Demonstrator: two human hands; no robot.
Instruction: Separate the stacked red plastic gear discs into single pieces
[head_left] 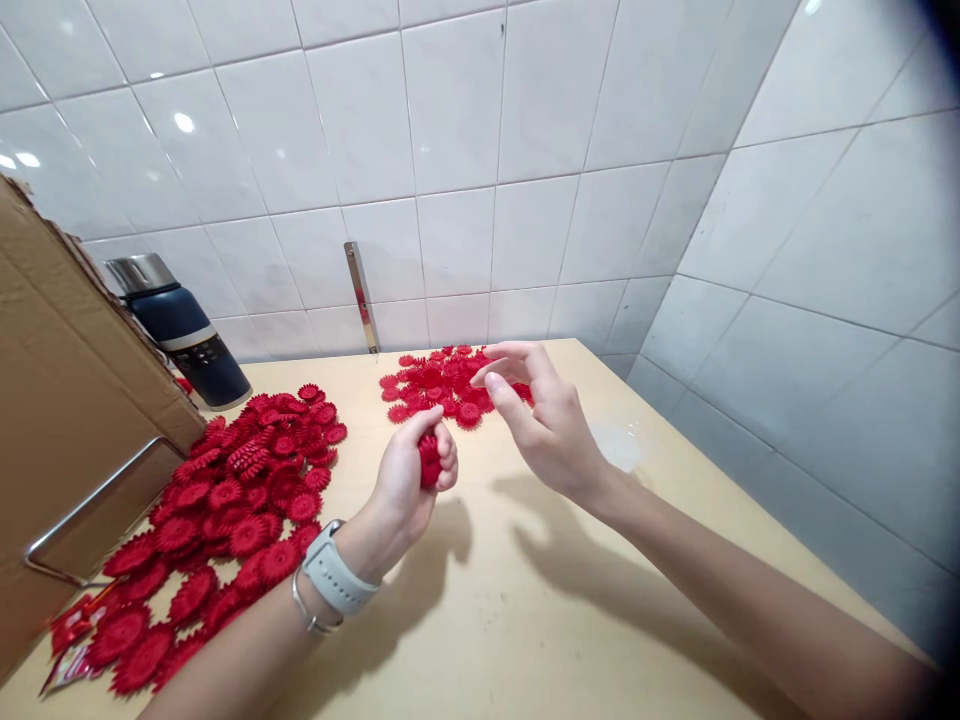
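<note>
My left hand (411, 478) is closed around a red toothed disc (430, 460), part of which shows between the thumb and the curled fingers. A pale watch band and a thin bracelet are on that wrist. My right hand (544, 420) is raised above the table with its fingers spread and bent, and nothing visible in it. Behind it lies a smaller pile of red toothed discs (442, 385), partly hidden by the fingers. A larger heap of the same red discs (247, 500) spreads to the left of my left arm.
A cardboard box (82, 400) stands at the left edge, with a bent metal wire (97, 500) in front. Behind the heap is a dark blue bottle (184, 330). A narrow metal strip (360, 295) leans on the tiled wall. Small wrappers (75, 640) lie at lower left.
</note>
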